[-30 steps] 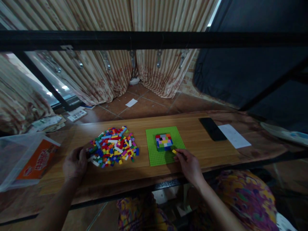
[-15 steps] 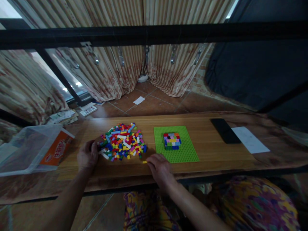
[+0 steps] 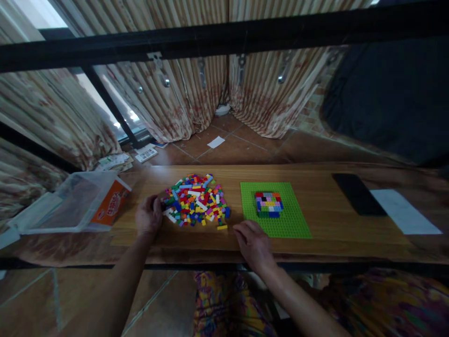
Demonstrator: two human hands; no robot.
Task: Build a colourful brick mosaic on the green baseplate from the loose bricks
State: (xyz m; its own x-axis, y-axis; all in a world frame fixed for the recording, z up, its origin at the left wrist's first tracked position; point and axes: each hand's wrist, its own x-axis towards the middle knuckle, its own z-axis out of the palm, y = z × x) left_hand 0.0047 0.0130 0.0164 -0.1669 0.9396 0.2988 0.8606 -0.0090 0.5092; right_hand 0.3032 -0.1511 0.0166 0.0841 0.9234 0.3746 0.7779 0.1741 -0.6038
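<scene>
Colourful toy building bricks (image 3: 196, 199) lie in a loose pile on the wooden board. My left hand (image 3: 150, 219) rests at the pile's left edge, fingers curled beside some dark bricks; whatever they pinch, if anything, is hidden. A long yellow brick (image 3: 222, 227) lies at the pile's front right. Just right of it, apart from it, is my right hand (image 3: 254, 243), its fingers closed together with nothing visible in them. It is by the front left corner of a green baseplate (image 3: 294, 224). A block of multicoloured bricks (image 3: 269, 205) stands on that baseplate.
A clear plastic box (image 3: 75, 201) with an orange label stands at the left. To the right lie a black phone-like slab (image 3: 358, 194) and a white sheet of paper (image 3: 405, 210). A dark bar (image 3: 210, 40) crosses beyond the wooden board (image 3: 329, 241).
My right hand has let go of the yellow brick, which now lies against the pile's front, and has drawn back rightward. The whole view has shifted left. My left hand stays beside the pile.
</scene>
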